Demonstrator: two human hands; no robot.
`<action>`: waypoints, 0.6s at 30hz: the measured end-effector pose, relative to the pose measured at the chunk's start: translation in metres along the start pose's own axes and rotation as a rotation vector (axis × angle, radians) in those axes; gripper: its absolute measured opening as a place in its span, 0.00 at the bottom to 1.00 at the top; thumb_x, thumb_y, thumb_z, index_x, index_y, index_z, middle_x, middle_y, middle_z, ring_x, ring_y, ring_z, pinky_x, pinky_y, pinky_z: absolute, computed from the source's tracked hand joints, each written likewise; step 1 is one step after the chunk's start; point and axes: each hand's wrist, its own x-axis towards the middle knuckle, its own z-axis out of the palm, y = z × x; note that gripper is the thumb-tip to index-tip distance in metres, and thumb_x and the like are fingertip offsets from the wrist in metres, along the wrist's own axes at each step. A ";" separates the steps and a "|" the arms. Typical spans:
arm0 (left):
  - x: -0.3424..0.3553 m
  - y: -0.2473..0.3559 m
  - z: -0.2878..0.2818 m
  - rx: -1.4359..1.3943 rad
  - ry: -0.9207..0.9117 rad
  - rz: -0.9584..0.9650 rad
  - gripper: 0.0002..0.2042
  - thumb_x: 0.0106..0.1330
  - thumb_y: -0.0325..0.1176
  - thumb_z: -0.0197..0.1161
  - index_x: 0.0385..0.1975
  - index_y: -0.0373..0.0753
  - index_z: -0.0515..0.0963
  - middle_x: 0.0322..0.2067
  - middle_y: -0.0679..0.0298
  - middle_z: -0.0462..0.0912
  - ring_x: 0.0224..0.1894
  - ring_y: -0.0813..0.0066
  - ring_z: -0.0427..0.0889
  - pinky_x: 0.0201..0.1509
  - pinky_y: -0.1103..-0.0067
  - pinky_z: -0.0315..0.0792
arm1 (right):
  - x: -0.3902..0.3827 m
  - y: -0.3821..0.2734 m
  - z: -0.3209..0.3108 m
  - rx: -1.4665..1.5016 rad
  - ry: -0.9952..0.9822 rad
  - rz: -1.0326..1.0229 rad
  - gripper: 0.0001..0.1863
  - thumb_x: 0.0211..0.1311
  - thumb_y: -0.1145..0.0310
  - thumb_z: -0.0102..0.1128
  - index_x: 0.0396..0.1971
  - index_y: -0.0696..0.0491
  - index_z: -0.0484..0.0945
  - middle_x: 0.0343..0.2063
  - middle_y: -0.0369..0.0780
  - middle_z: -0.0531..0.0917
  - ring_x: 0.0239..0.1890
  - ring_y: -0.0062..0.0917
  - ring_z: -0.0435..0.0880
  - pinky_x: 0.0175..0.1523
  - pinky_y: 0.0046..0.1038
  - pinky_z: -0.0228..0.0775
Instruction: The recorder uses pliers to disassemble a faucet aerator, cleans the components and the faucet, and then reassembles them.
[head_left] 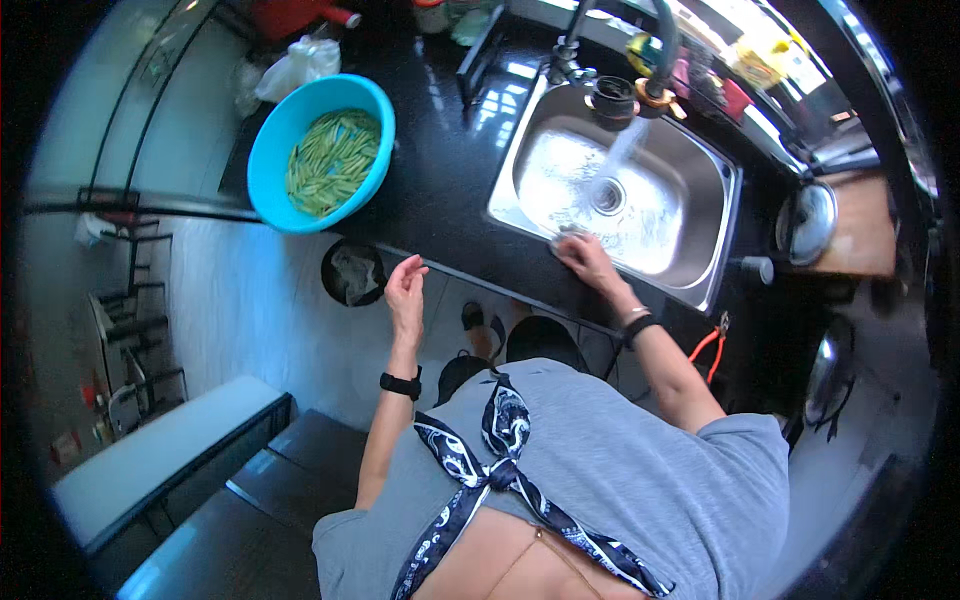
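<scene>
- At far left on the dark counter, a turquoise basin (268,160) of green beans (332,162) is set, untouched.
- Left hand (406,288) is held released in the air, grasping nothing.
- Right hand (583,256) is pressed on the steel sink (705,262) rim; what it grips cannot be told. Rinsing seems under way beneath the running tap (652,60); next, the basin must be reached.

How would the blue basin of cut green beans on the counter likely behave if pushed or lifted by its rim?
The blue basin looks like thin plastic, so its rim may flex under the load. It overhangs the dark counter edge, so a push outward could tip it. The cut green beans fill only the bottom, so it is probably fairly light.
</scene>
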 end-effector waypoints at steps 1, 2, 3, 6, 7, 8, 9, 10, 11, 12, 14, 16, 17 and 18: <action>0.002 0.001 0.004 0.000 -0.019 -0.005 0.13 0.59 0.21 0.51 0.45 0.33 0.71 0.40 0.61 0.75 0.40 0.75 0.75 0.46 0.81 0.69 | -0.022 0.005 -0.021 0.027 -0.046 0.121 0.08 0.47 0.68 0.60 0.28 0.50 0.71 0.33 0.41 0.74 0.39 0.37 0.72 0.45 0.34 0.65; 0.006 0.003 0.009 -0.003 -0.052 0.003 0.13 0.59 0.21 0.51 0.45 0.33 0.71 0.40 0.61 0.75 0.40 0.75 0.75 0.46 0.81 0.69 | -0.039 0.013 -0.046 -0.020 -0.112 0.183 0.08 0.48 0.69 0.59 0.29 0.51 0.72 0.33 0.40 0.75 0.40 0.36 0.72 0.45 0.33 0.66; 0.011 0.008 0.016 -0.035 -0.074 0.002 0.13 0.58 0.20 0.50 0.44 0.33 0.71 0.40 0.61 0.75 0.39 0.75 0.76 0.45 0.82 0.69 | -0.059 0.038 -0.062 -0.078 -0.146 0.198 0.08 0.48 0.69 0.59 0.29 0.51 0.72 0.33 0.39 0.75 0.39 0.33 0.73 0.44 0.31 0.67; 0.015 0.028 0.040 -0.087 -0.140 -0.019 0.13 0.58 0.21 0.49 0.43 0.34 0.71 0.39 0.62 0.76 0.38 0.76 0.76 0.44 0.83 0.69 | -0.112 0.062 -0.107 -0.119 0.210 0.396 0.11 0.46 0.73 0.57 0.33 0.53 0.71 0.29 0.41 0.77 0.37 0.32 0.77 0.41 0.28 0.69; 0.019 0.033 0.048 -0.135 -0.184 -0.108 0.13 0.58 0.22 0.50 0.44 0.34 0.71 0.39 0.62 0.75 0.39 0.76 0.75 0.43 0.82 0.69 | -0.130 0.074 -0.114 -0.226 0.371 0.400 0.12 0.46 0.73 0.56 0.34 0.53 0.70 0.30 0.42 0.76 0.36 0.33 0.77 0.41 0.29 0.69; 0.023 0.036 0.056 -0.178 -0.228 -0.198 0.13 0.58 0.22 0.50 0.44 0.35 0.70 0.39 0.62 0.75 0.39 0.76 0.75 0.43 0.82 0.70 | -0.145 0.079 -0.118 -0.333 0.531 0.402 0.13 0.46 0.73 0.55 0.35 0.54 0.70 0.30 0.42 0.76 0.36 0.34 0.76 0.41 0.30 0.69; 0.026 0.039 0.064 -0.214 -0.293 -0.277 0.14 0.59 0.24 0.51 0.46 0.35 0.68 0.40 0.61 0.73 0.40 0.74 0.74 0.43 0.79 0.71 | -0.149 0.068 -0.117 -0.361 0.432 0.614 0.13 0.46 0.73 0.55 0.36 0.53 0.70 0.32 0.43 0.76 0.37 0.35 0.76 0.42 0.32 0.69; 0.027 0.041 0.073 -0.247 -0.359 -0.358 0.16 0.59 0.26 0.52 0.48 0.36 0.66 0.41 0.60 0.71 0.41 0.72 0.74 0.43 0.76 0.72 | -0.155 0.056 -0.116 -0.381 0.329 0.824 0.14 0.46 0.74 0.54 0.36 0.53 0.70 0.33 0.43 0.75 0.38 0.36 0.75 0.42 0.34 0.68; 0.026 0.049 0.093 -0.287 -0.446 -0.439 0.17 0.60 0.28 0.52 0.50 0.37 0.64 0.42 0.59 0.70 0.42 0.70 0.74 0.43 0.74 0.73 | -0.182 0.086 -0.093 -0.632 0.533 0.641 0.13 0.45 0.74 0.54 0.35 0.52 0.71 0.36 0.43 0.75 0.39 0.37 0.75 0.41 0.37 0.68; 0.025 0.053 0.106 -0.317 -0.507 -0.522 0.18 0.60 0.30 0.52 0.51 0.37 0.61 0.42 0.58 0.69 0.42 0.69 0.74 0.42 0.72 0.74 | -0.179 0.086 -0.075 -0.607 0.472 0.733 0.18 0.43 0.75 0.50 0.38 0.49 0.72 0.40 0.45 0.74 0.41 0.40 0.74 0.46 0.40 0.66; 0.020 0.044 0.121 -0.384 -0.611 -0.630 0.25 0.61 0.40 0.54 0.55 0.40 0.55 0.49 0.52 0.62 0.47 0.60 0.70 0.42 0.63 0.74 | -0.127 0.020 -0.070 -0.266 0.314 0.758 0.23 0.36 0.75 0.57 0.41 0.49 0.72 0.38 0.44 0.76 0.42 0.37 0.75 0.44 0.34 0.69; 0.013 0.049 0.146 -0.337 -0.716 -0.801 0.35 0.60 0.49 0.53 0.61 0.44 0.43 0.57 0.47 0.51 0.57 0.51 0.60 0.47 0.52 0.67 | -0.093 -0.032 -0.063 0.670 0.291 0.784 0.24 0.44 0.79 0.51 0.47 0.50 0.70 0.38 0.39 0.76 0.42 0.26 0.74 0.46 0.26 0.67; 0.008 0.055 0.160 -0.320 -0.767 -0.867 0.41 0.58 0.55 0.52 0.62 0.46 0.34 0.61 0.46 0.37 0.60 0.47 0.51 0.50 0.48 0.62 | -0.080 -0.046 -0.054 0.843 0.287 0.601 0.26 0.47 0.81 0.49 0.50 0.50 0.67 0.43 0.39 0.72 0.45 0.24 0.71 0.47 0.26 0.67; -0.001 0.068 0.176 -0.257 -0.692 -0.926 0.36 0.58 0.54 0.51 0.61 0.43 0.45 0.59 0.49 0.49 0.57 0.52 0.59 0.51 0.51 0.63 | -0.068 -0.051 -0.043 0.850 0.284 0.415 0.28 0.51 0.78 0.50 0.55 0.50 0.62 0.49 0.40 0.68 0.49 0.25 0.69 0.48 0.26 0.67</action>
